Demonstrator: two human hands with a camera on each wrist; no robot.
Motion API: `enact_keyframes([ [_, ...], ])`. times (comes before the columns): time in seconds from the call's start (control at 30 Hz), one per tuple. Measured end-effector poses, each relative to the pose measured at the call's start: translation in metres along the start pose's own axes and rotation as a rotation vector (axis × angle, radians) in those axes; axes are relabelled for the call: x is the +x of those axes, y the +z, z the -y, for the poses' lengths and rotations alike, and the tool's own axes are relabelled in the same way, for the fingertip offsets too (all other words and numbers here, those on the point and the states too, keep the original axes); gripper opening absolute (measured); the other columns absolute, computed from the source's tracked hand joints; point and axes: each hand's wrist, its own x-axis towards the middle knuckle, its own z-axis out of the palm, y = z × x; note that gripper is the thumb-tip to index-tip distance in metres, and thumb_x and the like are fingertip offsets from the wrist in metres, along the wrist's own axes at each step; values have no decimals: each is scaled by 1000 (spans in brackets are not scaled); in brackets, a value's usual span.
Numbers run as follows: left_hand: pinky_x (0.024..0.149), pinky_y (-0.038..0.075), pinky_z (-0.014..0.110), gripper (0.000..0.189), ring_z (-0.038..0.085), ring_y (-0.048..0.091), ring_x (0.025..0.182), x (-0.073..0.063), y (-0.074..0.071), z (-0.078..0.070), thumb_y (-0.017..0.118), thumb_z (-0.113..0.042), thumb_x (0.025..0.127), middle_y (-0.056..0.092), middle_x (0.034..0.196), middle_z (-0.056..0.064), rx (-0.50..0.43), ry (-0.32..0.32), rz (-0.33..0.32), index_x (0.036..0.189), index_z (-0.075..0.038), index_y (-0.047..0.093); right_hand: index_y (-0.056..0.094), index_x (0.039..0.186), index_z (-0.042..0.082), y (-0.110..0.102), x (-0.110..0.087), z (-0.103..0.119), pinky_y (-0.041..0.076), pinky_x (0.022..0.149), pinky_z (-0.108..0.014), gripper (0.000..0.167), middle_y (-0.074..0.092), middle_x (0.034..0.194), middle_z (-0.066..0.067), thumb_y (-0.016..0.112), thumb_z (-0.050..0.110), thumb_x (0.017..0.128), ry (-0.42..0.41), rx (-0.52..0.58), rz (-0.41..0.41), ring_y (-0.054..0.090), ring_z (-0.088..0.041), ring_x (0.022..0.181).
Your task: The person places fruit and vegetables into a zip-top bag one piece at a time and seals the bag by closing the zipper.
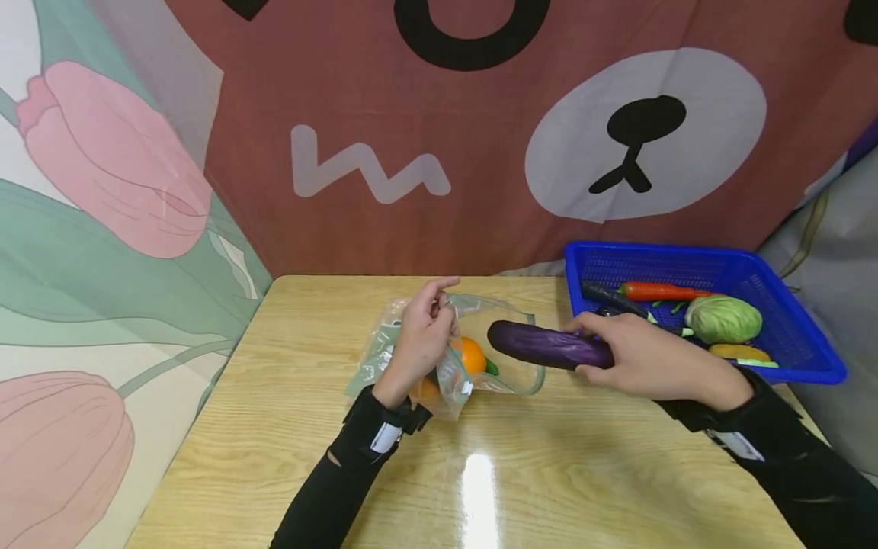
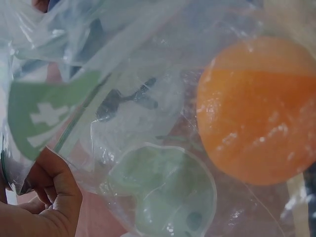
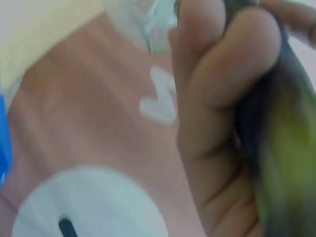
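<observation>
My right hand (image 1: 638, 354) grips a purple eggplant (image 1: 542, 345) by its near end, holding it level above the table, its far tip at the mouth of a clear zip bag (image 1: 504, 309). In the right wrist view the curled fingers (image 3: 212, 84) wrap the eggplant, which is blurred there. My left hand (image 1: 421, 335) pinches the bag's rim and keeps its mouth spread toward the right. Inside the bag lie an orange (image 1: 473, 355) and a green thing (image 1: 491, 367) beside it. The left wrist view shows the orange (image 2: 256, 113) through the plastic, close up.
A blue plastic basket (image 1: 809, 335) stands at the table's back right. In it lie a red carrot-like vegetable (image 1: 661, 291), a cabbage (image 1: 723, 319), a yellow vegetable (image 1: 741, 352) and dark long vegetables (image 1: 610, 296). A printed cloth (image 1: 384, 236) hangs behind the wooden table (image 1: 274, 427).
</observation>
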Motion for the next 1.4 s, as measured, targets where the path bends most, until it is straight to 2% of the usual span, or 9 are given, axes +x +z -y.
enact_keyframes([
  [0.3, 60, 53, 33, 41, 22, 53, 63, -3, 0, 2, 38, -2, 94, 37, 78, 6, 16, 34, -10, 132, -11, 50, 61, 116, 12, 42, 34, 23, 41, 63, -24, 40, 61, 100, -1, 73, 28, 81, -58, -10, -117, 50, -9, 77],
  [0.43, 58, 50, 27, 41, 22, 53, 64, -4, -1, -4, 38, -2, 95, 38, 78, 5, 18, 23, -5, 132, -12, 50, 56, 125, 8, 50, 50, 31, 42, 62, -24, 46, 59, 106, -5, 70, 25, 84, -67, 24, -76, 51, -11, 76],
  [0.63, 58, 46, 26, 40, 26, 52, 64, -6, -3, -10, 36, -2, 97, 38, 77, 5, -2, 22, 7, 134, -11, 48, 50, 133, 6, 59, 70, 37, 45, 73, -31, 52, 55, 120, -9, 63, 14, 84, -83, 57, 5, 53, -17, 91],
  [0.7, 58, 47, 27, 40, 23, 52, 62, -4, -3, -2, 37, -4, 97, 39, 76, 5, -5, 45, -1, 133, -14, 49, 51, 132, 6, 64, 78, 38, 46, 75, -32, 50, 57, 120, -8, 63, 12, 84, -109, 67, -4, 54, -17, 94],
  [0.9, 58, 49, 28, 41, 22, 53, 62, -3, -4, -2, 37, -2, 96, 40, 76, 6, 10, 65, -13, 132, -15, 50, 55, 127, 7, 75, 97, 38, 50, 79, -35, 40, 62, 117, -8, 63, 12, 88, -243, 63, -71, 60, -18, 98],
  [1.03, 58, 49, 26, 41, 27, 54, 64, -3, -5, -6, 36, -1, 96, 40, 76, 4, 10, 53, -10, 133, -13, 50, 56, 126, 5, 80, 106, 41, 50, 75, -33, 35, 58, 117, -14, 60, 11, 91, -297, 28, -69, 59, -20, 93],
  [1.2, 56, 41, 22, 41, 30, 48, 62, -6, -7, -22, 35, 2, 96, 39, 74, 3, 16, 51, 3, 135, -5, 47, 50, 134, 1, 83, 117, 45, 39, 65, -27, 44, 49, 127, -20, 49, 2, 91, -269, 84, 17, 46, -16, 77],
  [1.3, 55, 39, 22, 41, 26, 46, 60, -8, -8, -31, 35, 4, 95, 38, 73, 3, 20, 63, 1, 133, 1, 47, 49, 135, 1, 86, 122, 44, 36, 65, -27, 44, 52, 118, -17, 48, -1, 90, -291, 75, 18, 42, -15, 72],
  [1.4, 54, 40, 22, 40, 26, 48, 60, -5, -9, -22, 35, 3, 95, 38, 74, 3, 9, 67, -3, 133, -3, 48, 51, 132, 2, 87, 124, 42, 35, 64, -26, 41, 54, 106, -12, 49, -2, 91, -323, 54, -12, 41, -13, 71],
])
